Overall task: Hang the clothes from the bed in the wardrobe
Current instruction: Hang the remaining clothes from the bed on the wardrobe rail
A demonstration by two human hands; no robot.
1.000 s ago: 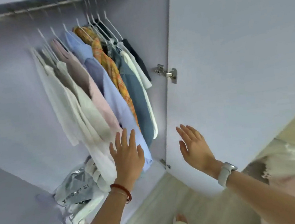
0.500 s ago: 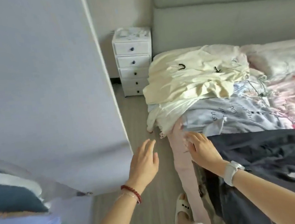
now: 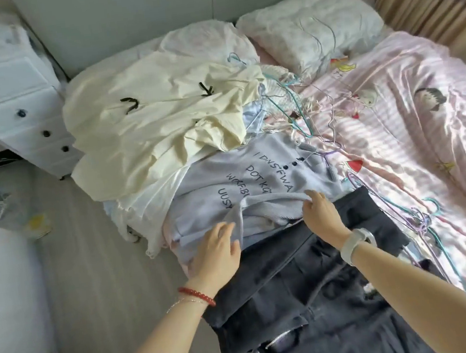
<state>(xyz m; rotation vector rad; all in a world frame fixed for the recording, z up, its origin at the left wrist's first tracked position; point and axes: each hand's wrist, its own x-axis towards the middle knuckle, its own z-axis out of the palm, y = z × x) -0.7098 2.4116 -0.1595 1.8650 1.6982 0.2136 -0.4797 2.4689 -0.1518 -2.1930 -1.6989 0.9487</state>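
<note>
**Operator:** At the near edge of the bed [image 3: 412, 113], I have both hands on a pale blue-grey top [image 3: 245, 192] printed with dark lettering. It lies flat in the clothes pile, its hem rucked toward me.

**Observer:** State of each hand?

**Operator:** My left hand [image 3: 214, 252] lies palm-down on the lower hem, fingers spread and slightly curled over a fold; whether it grips the cloth I cannot tell. My right hand [image 3: 320, 212] is pinched closed on a raised ridge of the same top, fingertips bunching the fabric. A red bead bracelet [image 3: 196, 295] sits on the left wrist, a white watch [image 3: 357, 244] on the right.

**Observer:** Adjacent garments?

**Operator:** Nearest me, a dark grey denim piece [image 3: 313, 289] with a zip overlaps the bed edge, touching the top's hem under my hands. Beyond the top, a cream garment [image 3: 154, 118] with small black marks is heaped over part of it. A thin white item [image 3: 139, 214] hangs off the bed's edge to the left.

**Observer:** Surroundings?

**Operator:** To the right, a tangle of thin wire hangers [image 3: 339, 140], teal, lilac and white, trails over a pink striped sheet [image 3: 435, 157] with cartoon prints. Two pillows [image 3: 310, 26] lie at the head. A white drawer unit [image 3: 7, 95] with dark knobs stands on the wood floor [image 3: 104, 286] at left.
</note>
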